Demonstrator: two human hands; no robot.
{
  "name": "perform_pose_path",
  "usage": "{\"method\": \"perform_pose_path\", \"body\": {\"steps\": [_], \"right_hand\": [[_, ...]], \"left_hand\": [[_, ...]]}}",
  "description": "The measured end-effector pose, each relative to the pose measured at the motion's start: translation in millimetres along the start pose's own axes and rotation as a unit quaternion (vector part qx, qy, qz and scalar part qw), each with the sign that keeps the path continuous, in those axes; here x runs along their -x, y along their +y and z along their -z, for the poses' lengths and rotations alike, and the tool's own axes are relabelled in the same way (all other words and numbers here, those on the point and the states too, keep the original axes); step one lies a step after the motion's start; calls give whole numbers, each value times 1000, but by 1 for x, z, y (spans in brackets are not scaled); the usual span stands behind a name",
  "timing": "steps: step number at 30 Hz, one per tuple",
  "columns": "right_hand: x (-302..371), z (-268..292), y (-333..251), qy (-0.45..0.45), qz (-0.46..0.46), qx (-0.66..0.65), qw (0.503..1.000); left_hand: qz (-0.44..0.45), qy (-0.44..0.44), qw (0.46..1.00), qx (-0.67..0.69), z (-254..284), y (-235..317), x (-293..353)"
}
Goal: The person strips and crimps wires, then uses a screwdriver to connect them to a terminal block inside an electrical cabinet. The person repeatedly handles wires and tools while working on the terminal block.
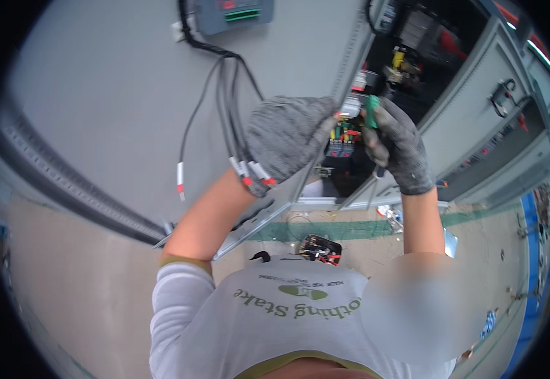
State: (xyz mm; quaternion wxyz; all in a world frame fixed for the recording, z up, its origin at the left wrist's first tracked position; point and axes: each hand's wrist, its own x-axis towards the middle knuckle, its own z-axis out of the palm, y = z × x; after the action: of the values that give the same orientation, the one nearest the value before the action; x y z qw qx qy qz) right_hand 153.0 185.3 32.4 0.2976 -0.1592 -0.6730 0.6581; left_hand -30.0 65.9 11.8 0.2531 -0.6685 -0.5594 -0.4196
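Okay, quick pass.
Left hand (286, 136): grey knit glove, raised, fingers curled over the edge of the grey cabinet door (117, 107); gripping that edge, as far as I can tell.
Right hand (396, 146): same kind of glove, fingers closed round a green-handled tool (372, 108), tip pointing into the open cabinet.
Tool position: just beside the left fingertips, at the cabinet opening, above coloured terminal blocks (341, 136).
Cable bundle (234, 107): black wires hanging down the inside of the door, white and red sleeves at the ends, passing behind the left wrist.
Cabinet interior (426, 44): dark, components blurred.
Floor: small black and red item (319, 247) below the hands.
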Motion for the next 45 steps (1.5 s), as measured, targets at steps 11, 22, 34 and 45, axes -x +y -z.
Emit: {"method": "perform_pose_path", "body": {"steps": [11,22,34,45], "right_hand": [[73,-17,26,-39,-32,-15,999],[108,-121,-17,-329,171,-17,929],[134,-184,8,-368,97,-73,922],[176,-135,-9,-303,95,-55,946]], "left_hand": [[-34,-20,998,-54,-2,-8,8],[-111,-17,993,21,-8,-23,9],[-144,13,988,49,-12,-38,19],[-130,60,990,8,-16,-26,15]]}}
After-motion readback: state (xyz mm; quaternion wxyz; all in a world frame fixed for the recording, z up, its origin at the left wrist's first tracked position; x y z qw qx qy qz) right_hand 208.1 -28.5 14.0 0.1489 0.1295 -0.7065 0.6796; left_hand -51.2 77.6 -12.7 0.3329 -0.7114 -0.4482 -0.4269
